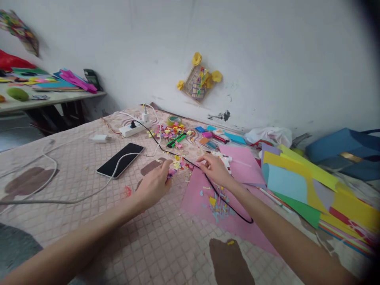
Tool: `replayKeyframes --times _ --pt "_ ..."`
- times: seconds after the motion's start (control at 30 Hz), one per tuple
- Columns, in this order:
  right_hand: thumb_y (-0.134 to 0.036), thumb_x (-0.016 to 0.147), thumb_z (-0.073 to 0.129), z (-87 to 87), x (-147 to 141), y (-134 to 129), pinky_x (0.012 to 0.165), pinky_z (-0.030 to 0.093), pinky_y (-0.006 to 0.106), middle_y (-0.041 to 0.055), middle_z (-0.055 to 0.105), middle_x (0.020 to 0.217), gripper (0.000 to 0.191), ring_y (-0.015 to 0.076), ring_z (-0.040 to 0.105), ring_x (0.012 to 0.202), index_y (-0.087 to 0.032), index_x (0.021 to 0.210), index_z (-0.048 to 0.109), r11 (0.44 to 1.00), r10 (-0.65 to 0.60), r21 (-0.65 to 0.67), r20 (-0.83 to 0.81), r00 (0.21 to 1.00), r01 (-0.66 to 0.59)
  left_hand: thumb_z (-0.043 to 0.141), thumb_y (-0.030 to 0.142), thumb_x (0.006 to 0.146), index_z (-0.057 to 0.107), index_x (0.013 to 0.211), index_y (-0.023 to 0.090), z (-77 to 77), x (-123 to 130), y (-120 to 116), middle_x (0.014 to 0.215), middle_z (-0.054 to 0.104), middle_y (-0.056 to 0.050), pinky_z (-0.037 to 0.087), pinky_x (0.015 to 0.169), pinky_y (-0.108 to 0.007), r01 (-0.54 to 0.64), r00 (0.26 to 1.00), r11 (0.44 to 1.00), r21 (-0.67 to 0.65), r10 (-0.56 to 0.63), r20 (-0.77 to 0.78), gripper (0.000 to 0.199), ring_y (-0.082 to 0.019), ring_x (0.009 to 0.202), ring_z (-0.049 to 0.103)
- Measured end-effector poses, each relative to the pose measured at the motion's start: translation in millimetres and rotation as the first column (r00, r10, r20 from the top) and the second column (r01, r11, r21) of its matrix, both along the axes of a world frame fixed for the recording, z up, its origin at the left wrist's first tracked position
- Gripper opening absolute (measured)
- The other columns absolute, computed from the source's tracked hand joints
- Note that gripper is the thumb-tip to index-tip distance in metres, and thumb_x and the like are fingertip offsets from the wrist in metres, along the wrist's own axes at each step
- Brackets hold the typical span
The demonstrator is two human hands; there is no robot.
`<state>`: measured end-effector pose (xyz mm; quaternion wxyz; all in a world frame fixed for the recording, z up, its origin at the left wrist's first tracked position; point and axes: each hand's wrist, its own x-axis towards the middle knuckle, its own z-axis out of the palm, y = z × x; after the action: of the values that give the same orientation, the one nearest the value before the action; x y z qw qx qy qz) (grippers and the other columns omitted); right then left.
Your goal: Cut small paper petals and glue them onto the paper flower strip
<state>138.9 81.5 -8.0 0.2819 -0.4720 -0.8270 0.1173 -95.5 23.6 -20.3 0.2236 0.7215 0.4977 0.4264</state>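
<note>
The right hand (214, 170) is bending its thumb and fingers close together by the black cord (211, 183), but I cannot tell if it is pinching anything. The left hand (154, 180) is curling its fingers beside the little paper bits (177, 163), and I cannot tell if it is holding one. The bits are lying between the two hands, in yellow, pink and purple.

Let's put the middle of a clock between the hands. The black phone (121, 159) is lying flat at 9 o'clock, with a white wire (117, 165) crossing over it. The white power strip (135, 129) is sitting at 10 o'clock, and the black cord is running from it past the bits and under the right hand. Two green cutters (177, 140) are lying at 12 o'clock, and a roll of tape (174, 120) is sitting farther up that way, next to a bigger heap of bits. Just past the right hand, at 3 o'clock, a white glue gun (227, 160) is partly hiding. Farther out there, many colored papers (286, 183) are overlapping. A pink sheet (194, 194) is lying at 4 o'clock, and small blue pieces (221, 211) are resting on it.
</note>
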Motion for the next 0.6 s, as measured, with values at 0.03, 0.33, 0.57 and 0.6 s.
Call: replayKeyframes --times 0.03,0.33,0.57,0.6 --pt "-0.019 0.08 0.05 -0.2 -0.6 -2.7 0.062 0.041 0.026 0.0036 0.059 0.086 0.013 0.012 0.054 0.061 -0.018 0.087 0.061 1.0 0.007 -0.008 -0.004 1.0 -0.007 0.061 0.013 0.067 0.055 0.108 0.022 -1.7 1.2 -0.3 0.074 0.059 -0.004 0.038 0.059 -0.027 0.02 0.999 1.0 -0.015 -0.02 -0.027 0.043 -0.02 0.065 0.055" --pt "-0.019 0.081 0.049 -3.6 2.1 -20.2 0.055 0.043 0.024 0.0035 0.057 0.084 0.014 0.0118 0.055 0.06 -0.018 0.089 0.06 0.989 0.03 -0.138 -0.128 0.991 -0.048 0.05 0.026 0.08 0.054 0.106 0.017 3.5 -21.0 14.3 0.079 0.064 -0.005 0.043 0.057 -0.023 0.083 0.993 0.991 -0.106 -0.092 -0.077 0.028 -0.013 0.062 0.058" --pt "-0.019 0.083 0.048 3.2 -1.2 -35.9 0.055 0.045 0.025 0.0033 0.059 0.083 0.013 0.0127 0.057 0.06 -0.018 0.09 0.059 0.979 0.051 -0.187 -0.153 0.987 -0.079 0.05 0.03 0.079 0.06 0.079 0.015 11.3 -29.3 14.9 0.063 0.061 0.0 0.037 0.049 -0.02 0.045 0.979 0.989 -0.139 -0.072 -0.19 0.018 -0.009 0.052 0.052" --pt "-0.019 0.083 0.048 4.9 0.1 -37.4 0.055 0.045 0.025 0.0034 0.059 0.084 0.013 0.013 0.057 0.061 -0.019 0.091 0.059 0.981 0.05 -0.18 -0.143 0.988 -0.075 0.05 0.03 0.079 0.06 0.078 0.015 10.9 -29.4 14.5 0.062 0.061 0.0 0.036 0.049 -0.02 0.055 0.977 0.989 -0.137 -0.082 -0.198 0.018 -0.009 0.052 0.052"
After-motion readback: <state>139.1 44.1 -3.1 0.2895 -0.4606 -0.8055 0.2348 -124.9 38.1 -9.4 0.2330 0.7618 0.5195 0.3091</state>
